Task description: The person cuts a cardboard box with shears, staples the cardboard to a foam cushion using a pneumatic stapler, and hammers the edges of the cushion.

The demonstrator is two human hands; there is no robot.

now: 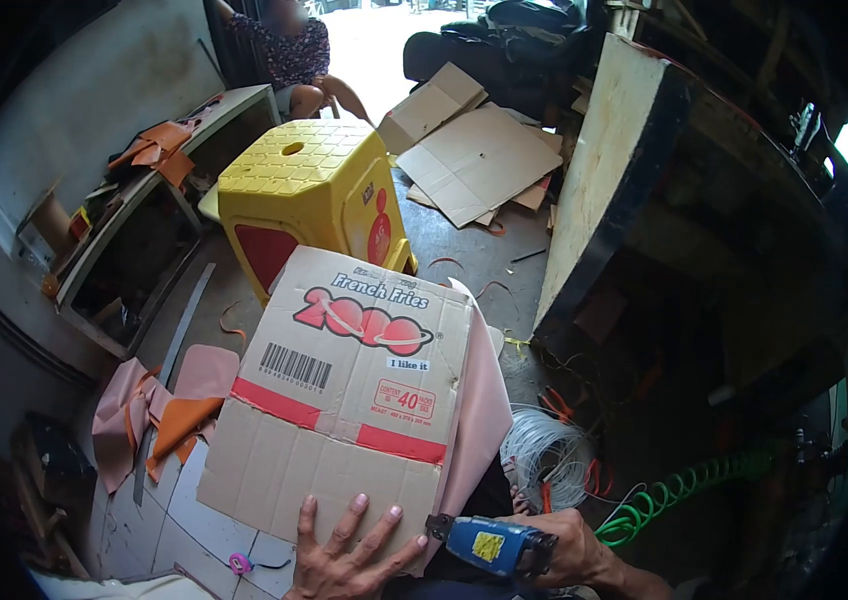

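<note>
A printed cardboard sheet [344, 370] lies tilted in front of me, with pinkish material [474, 400] showing along its right edge. My left hand [349, 550] rests on the sheet's lower edge, fingers spread flat. In my right hand [569, 545] is a blue air stapler [489, 543] with a yellow sticker. Its nose is right at the sheet's lower right edge, close to my left thumb. A green coiled hose [654, 505] runs off to the right behind my right hand.
A yellow plastic stool [314, 190] stands just beyond the sheet. Flat cardboard pieces [479, 160] are piled farther back. Pink and orange scraps [179, 415], a metal strip [184, 320] and a pink tape measure [241, 563] lie left. Coiled wire [549, 455] sits right. A person [289, 60] sits at the back.
</note>
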